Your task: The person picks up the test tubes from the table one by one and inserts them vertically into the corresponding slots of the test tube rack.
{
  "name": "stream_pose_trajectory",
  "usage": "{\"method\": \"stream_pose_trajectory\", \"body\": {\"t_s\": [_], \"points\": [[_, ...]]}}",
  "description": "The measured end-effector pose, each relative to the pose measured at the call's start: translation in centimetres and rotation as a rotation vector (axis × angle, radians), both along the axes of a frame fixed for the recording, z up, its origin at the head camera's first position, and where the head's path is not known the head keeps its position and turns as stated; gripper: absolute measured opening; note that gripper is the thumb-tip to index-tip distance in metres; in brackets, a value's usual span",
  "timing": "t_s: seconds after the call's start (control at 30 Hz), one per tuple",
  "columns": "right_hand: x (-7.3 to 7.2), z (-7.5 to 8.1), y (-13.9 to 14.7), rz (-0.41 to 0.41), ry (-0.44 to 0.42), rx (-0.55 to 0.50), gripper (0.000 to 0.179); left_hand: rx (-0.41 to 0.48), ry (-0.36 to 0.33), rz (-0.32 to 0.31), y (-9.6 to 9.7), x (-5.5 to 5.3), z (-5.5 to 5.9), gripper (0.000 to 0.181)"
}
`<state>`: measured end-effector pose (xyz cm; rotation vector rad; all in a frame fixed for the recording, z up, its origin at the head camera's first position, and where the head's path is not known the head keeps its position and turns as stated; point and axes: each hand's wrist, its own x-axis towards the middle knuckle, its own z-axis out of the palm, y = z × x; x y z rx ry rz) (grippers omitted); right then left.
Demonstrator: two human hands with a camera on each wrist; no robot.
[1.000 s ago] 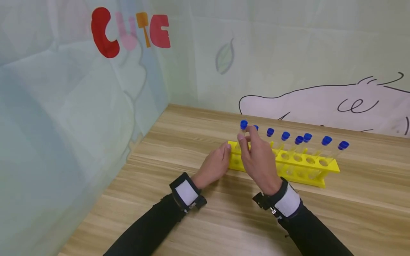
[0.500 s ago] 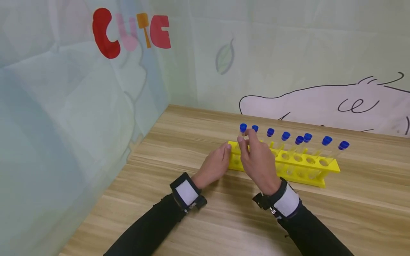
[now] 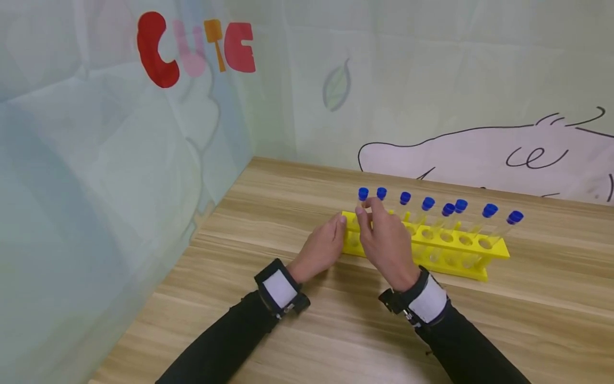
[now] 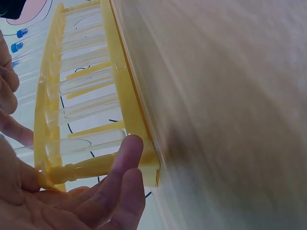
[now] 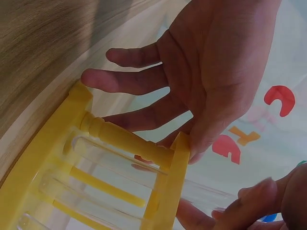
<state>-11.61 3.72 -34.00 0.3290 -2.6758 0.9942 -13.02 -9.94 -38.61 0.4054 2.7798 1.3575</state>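
Note:
A yellow test tube rack (image 3: 436, 241) stands on the wooden table, holding several clear tubes with blue caps. My left hand (image 3: 320, 248) grips its left end, thumb at the top plate and fingers around the end post (image 5: 127, 137), as the right wrist view shows. My right hand (image 3: 387, 245) pinches the leftmost test tube (image 3: 363, 194) between thumb and index finger, just below its blue cap. That tube passes down through the top plate, and its rounded bottom (image 5: 81, 143) is low in the rack, near the base. My right hand hides part of the rack's front.
Other blue-capped tubes lean in the rack to the right, among them the rightmost tube (image 3: 515, 217). Behind the table (image 3: 297, 192) rises a printed cloth backdrop (image 3: 297, 80), with another cloth side along the left edge.
My right hand has lowered the leftmost tube slightly, so its cap sits lower and the neighbouring cap shows fully. The left hand and the rack have stayed in place.

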Motion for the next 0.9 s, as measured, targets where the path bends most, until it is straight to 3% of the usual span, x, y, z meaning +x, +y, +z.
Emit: {"method": "stream_pose_trajectory", "body": {"t_s": [0.6, 0.9], "points": [[0.1, -0.3, -0.2, 0.008, -0.039, 0.058, 0.036, 0.025, 0.021, 0.0, -0.1, -0.3, -0.7, 0.04], [1.9, -1.2, 0.6, 0.123, -0.111, 0.063, 0.041, 0.118, -0.154, 0.069, -1.7, 1.2, -1.6, 0.046]]}}
